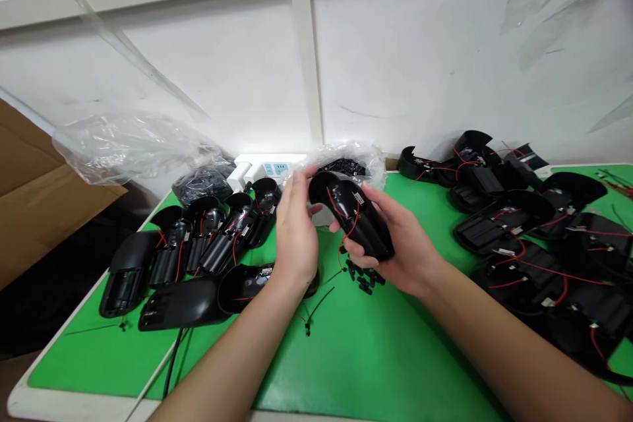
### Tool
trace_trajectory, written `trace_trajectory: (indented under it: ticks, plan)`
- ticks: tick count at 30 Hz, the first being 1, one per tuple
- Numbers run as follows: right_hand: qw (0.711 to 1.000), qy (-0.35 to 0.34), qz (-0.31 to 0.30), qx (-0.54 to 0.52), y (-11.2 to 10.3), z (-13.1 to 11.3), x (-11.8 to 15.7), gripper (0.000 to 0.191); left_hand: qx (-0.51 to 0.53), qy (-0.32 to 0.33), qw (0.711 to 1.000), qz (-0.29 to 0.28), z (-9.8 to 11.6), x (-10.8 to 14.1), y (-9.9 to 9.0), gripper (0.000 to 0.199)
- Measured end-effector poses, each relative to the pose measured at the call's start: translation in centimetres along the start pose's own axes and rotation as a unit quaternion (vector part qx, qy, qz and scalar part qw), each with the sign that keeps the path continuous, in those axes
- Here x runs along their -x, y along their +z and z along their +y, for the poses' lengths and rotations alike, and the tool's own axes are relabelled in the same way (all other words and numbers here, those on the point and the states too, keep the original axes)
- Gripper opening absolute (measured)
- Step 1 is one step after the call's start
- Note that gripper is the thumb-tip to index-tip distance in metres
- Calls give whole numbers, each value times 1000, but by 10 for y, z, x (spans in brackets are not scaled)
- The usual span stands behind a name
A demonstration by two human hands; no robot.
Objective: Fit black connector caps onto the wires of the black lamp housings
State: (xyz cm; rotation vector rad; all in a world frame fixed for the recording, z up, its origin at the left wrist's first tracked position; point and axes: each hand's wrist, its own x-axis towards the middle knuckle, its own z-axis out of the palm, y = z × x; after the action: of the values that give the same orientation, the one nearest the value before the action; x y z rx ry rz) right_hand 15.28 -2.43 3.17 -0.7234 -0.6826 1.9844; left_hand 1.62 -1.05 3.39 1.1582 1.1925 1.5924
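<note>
My right hand [403, 247] is wrapped round a black plastic housing [368, 231] with red wires and a small white connector. The housing is held tilted above the table, its flared, curved end toward my left hand. My left hand [298, 227] is upright beside that end, fingers stretched out; whether it touches the rim I cannot tell. Beneath the housing, several small black parts [364, 280] lie in a loose pile. A small part with a dark wire lead [307, 328] rests nearer to me.
More black housings [217, 237] stand on the left of the green table mat [346, 369], and a heap of wired housings [524, 231] is on the right. Behind are a white power strip [270, 165] and a clear bag of black pieces [346, 165]. A cardboard box [30, 191] borders the left.
</note>
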Motion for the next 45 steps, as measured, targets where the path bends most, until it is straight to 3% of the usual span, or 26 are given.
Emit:
trace_trajectory:
  ticks: [3, 5, 7, 9, 10, 12, 14, 17, 20, 23, 28, 33, 36, 41, 45]
  plan:
    - [996, -62, 54, 46, -5, 1, -4, 40, -104, 159, 976, 107, 1, 6, -4, 40]
    - [990, -82, 47, 102, -9, 2, -7, 41, -156, 318, 930, 98, 6, 16, -7, 29]
    - [973, -113, 37, 197, -12, 5, -8, 47, -201, 448, 871, -15, 14, 32, -10, 22]
    - [929, -168, 46, 328, -13, 10, -8, 51, -245, 493, 820, -157, 19, 50, -8, 18]
    - [896, -200, 52, 394, -13, 13, -8, 52, -255, 503, 803, -194, 21, 60, -6, 19]
    - [828, -246, 46, 501, -10, 19, -7, 51, -246, 527, 786, -211, 20, 78, 1, 28]
    - [783, -274, 35, 557, -6, 27, -7, 50, -230, 530, 800, -160, 16, 91, 9, 36]
    - [745, -293, 55, 596, -2, 38, -13, 52, -211, 502, 832, -104, 10, 98, 15, 38]
    - [697, -309, 42, 645, 0, 45, -21, 50, -195, 529, 811, -157, 8, 93, 13, 34]
    - [655, -312, 23, 688, 2, 46, -28, 49, -187, 531, 809, -170, 8, 86, 11, 29]
    - [616, -285, -3, 734, 15, 42, -34, 45, -188, 550, 798, -162, 9, 82, 12, 31]
    - [626, -297, 1, 721, 27, 44, -39, 45, -198, 544, 794, -185, 8, 80, 11, 27]
    - [607, -312, 8, 730, 28, 43, -36, 47, -207, 530, 798, -199, 8, 79, 9, 23]
    - [498, -320, 56, 804, 1, 24, 1, 40, -214, 531, 789, -224, 10, 78, 7, 18]
    - [466, -356, 123, 800, -44, 4, 77, 33, -212, 548, 779, -221, 12, 75, 8, 25]
